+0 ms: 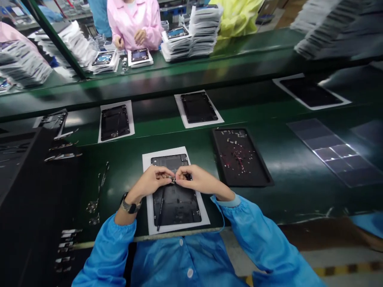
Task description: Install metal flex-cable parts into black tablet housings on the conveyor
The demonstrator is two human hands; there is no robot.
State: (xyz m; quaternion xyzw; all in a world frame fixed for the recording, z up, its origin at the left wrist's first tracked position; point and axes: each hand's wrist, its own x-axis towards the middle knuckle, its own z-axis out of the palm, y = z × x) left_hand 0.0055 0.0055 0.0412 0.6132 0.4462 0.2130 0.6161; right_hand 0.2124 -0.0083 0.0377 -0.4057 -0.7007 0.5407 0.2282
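Both hands meet above a black tablet housing (176, 205), which lies on a white sheet (205, 215) at the front of the green bench. My left hand (154, 179) is pinched on a small metallic electronic part (171, 179). My right hand (191, 177) has its thumb and fingers pressed together at the right end of that same part. The part's exact kind is too small to make out. A thin black pen-like tool (161, 209) rests slantwise on the housing, below my left hand.
To the right sits a black tray (245, 159) of tiny parts and red wires. Clear film sheets (335, 151) lie farther right. Loose small parts (97, 195) and a dark box (24, 179) are at left. Beyond, more housings (199, 107) line the belt; a co-worker (134, 24) stands opposite.
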